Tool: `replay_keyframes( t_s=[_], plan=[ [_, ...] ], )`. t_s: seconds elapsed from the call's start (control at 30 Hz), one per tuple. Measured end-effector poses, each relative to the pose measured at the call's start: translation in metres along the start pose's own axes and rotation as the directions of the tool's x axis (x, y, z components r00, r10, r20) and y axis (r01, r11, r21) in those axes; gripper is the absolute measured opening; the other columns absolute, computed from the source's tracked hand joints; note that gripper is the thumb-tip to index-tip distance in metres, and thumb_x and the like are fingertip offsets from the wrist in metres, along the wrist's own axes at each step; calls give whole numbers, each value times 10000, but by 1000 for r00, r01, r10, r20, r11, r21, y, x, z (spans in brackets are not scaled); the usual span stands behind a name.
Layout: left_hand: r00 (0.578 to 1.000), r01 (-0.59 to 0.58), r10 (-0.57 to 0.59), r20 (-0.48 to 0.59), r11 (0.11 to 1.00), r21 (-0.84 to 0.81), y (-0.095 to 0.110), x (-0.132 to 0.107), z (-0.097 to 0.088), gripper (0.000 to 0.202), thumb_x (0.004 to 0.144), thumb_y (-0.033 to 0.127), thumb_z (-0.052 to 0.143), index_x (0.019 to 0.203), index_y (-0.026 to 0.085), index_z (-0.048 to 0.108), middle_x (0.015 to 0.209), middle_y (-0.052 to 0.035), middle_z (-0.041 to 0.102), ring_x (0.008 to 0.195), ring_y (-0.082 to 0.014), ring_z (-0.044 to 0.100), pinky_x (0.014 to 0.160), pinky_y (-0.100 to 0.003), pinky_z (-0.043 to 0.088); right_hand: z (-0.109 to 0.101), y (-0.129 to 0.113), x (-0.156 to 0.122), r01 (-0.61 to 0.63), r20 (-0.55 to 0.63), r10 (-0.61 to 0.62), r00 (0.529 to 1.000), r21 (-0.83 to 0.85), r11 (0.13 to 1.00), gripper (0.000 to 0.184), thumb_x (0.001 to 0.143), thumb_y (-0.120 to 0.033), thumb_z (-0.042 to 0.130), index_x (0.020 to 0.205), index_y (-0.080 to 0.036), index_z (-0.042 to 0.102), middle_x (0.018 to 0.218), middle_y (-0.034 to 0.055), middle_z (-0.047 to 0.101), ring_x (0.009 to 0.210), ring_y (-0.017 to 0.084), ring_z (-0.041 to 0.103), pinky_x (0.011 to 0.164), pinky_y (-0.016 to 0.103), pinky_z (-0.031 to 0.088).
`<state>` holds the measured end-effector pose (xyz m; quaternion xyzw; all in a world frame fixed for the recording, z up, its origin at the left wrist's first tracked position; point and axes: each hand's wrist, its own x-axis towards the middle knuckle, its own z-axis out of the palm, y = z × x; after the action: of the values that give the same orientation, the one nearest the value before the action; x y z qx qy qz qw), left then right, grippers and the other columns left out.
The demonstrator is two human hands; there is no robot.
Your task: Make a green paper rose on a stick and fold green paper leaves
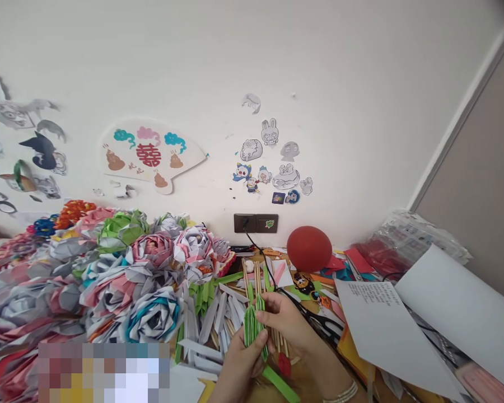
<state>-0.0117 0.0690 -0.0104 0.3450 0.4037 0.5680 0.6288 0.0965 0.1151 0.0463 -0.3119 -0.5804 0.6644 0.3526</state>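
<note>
My left hand (240, 362) and my right hand (286, 324) meet low in the middle of the view, both closed on a folded green paper leaf (252, 327) with pointed tips. The left hand grips it from below, the right pinches its upper right side. A green paper strip (280, 383) lies under the hands. Thin wooden sticks (256, 277) lie just beyond the leaf. Black scissors (325, 327) rest to the right of my right hand.
A heap of folded paper roses (109, 268) fills the left. Folded grey and green leaves (218, 308) lie before it. A red ball (309, 248), white sheets (382, 330), coloured scraps and a wall socket (255, 223) with a black cable stand behind.
</note>
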Motion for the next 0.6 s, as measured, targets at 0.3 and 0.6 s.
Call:
replay_keyframes(
  t_s=[0.3, 0.6],
  plan=[
    [1000, 15, -11, -29, 993, 118, 5, -3, 3, 490, 514, 576, 784, 545, 162, 524, 380, 59, 503, 271, -9, 238, 309, -168, 122, -12, -9, -1, 76, -113, -141, 984, -449, 890, 124, 760, -280, 573, 684, -183, 555, 537, -78, 382, 505, 92, 381, 472, 199, 297],
    [998, -51, 60, -35, 972, 231, 8, -8, 6, 361, 595, 503, 762, 555, 170, 627, 418, 4, 589, 389, -118, 461, 378, -198, 313, -14, -15, 0, 29, -231, -151, 961, -461, 887, 132, 777, -232, 468, 737, -179, 581, 508, -78, 377, 476, 100, 383, 449, 201, 262]
  ],
)
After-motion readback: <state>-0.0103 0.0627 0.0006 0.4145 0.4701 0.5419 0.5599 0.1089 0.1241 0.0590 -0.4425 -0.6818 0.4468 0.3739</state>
